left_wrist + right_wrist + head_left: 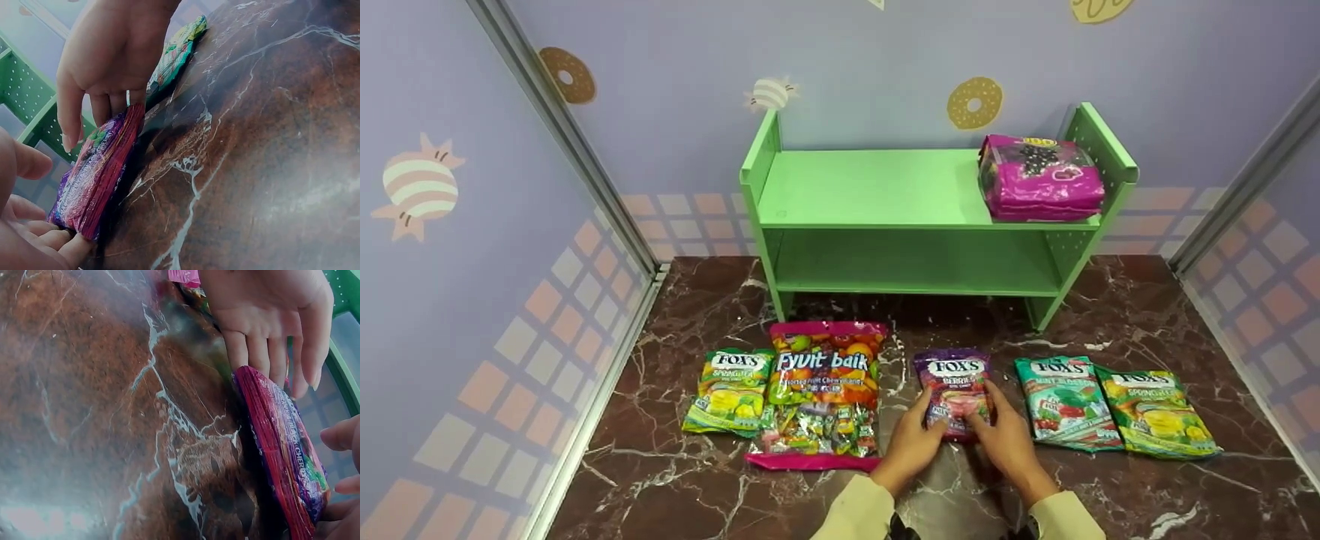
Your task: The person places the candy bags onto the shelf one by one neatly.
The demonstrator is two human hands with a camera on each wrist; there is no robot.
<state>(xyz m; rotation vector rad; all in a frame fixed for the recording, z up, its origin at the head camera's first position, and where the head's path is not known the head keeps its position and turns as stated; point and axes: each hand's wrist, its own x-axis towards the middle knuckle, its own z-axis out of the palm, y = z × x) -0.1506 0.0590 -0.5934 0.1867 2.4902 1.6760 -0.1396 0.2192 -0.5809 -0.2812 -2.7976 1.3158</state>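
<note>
A purple Fox's Berries candy bag point(956, 390) lies face up between both hands, in front of the shelf. My left hand point(913, 444) grips its left side, thumb over the front and fingers tucked under the edge. On the opposite side my right hand point(1006, 435) holds it the same way, thumb on the printed front. In the left wrist view the bag point(101, 174) shows its crimped lower edge close over the dark marble surface. The right wrist view shows the bag's point(281, 450) side with fingers at both ends.
Left of the hands lie a Fyvit baik candy bag point(825, 390) and a yellow-green Fox's bag point(729, 394). To the right are a Fox's mint bag point(1066, 405) and another yellow-green one point(1159, 412). Behind stands a green two-tier shelf point(877, 187) bearing a magenta packet point(1046, 187).
</note>
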